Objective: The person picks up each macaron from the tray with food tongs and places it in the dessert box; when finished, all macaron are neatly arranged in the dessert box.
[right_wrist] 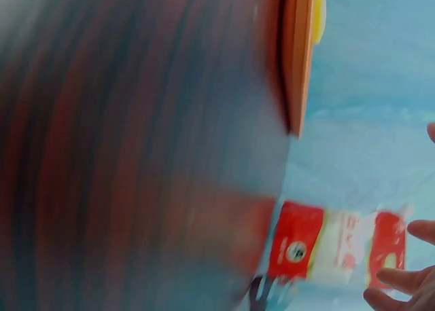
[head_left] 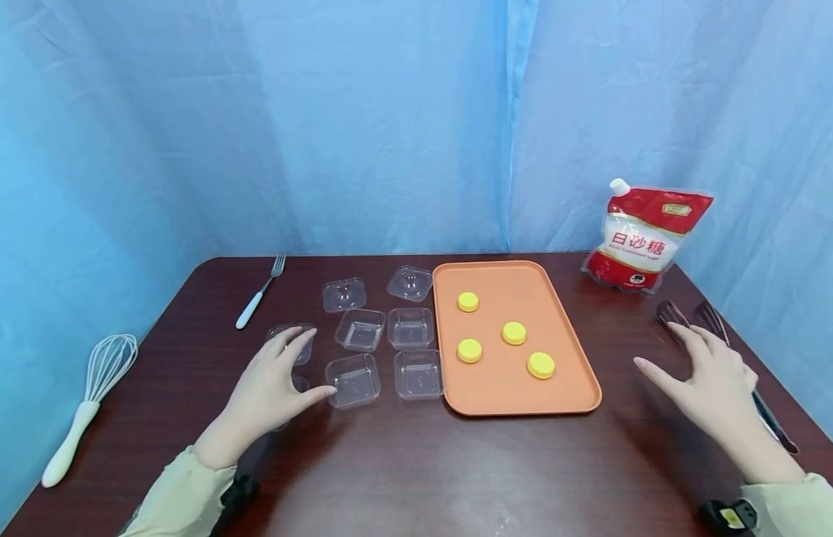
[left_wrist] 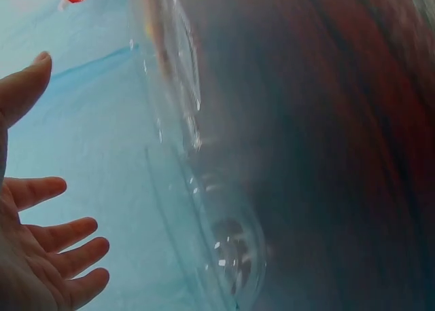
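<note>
My left hand (head_left: 265, 388) hovers with spread fingers over the left end of a group of clear plastic boxes (head_left: 353, 380), holding nothing. Domed clear lids (head_left: 344, 295) lie behind the boxes, and more clear pieces are partly hidden under this hand. On the right, my right hand (head_left: 714, 384) is also empty, its fingers apart above the table beside a pair of dark tongs (head_left: 777, 426), which it partly covers. Between the hands lies an orange tray (head_left: 503, 395) bearing several yellow round cakes (head_left: 541, 365). In the left wrist view a domed clear lid (left_wrist: 234, 257) shows near the fingers.
A red and white bag of white sugar (head_left: 634, 242) stands at the back right. A fork (head_left: 258, 294) with a pale handle lies at the back left. Nearer the left edge is a whisk (head_left: 87, 410). Blue cloth (head_left: 389, 134) hangs behind the dark table (head_left: 456, 477).
</note>
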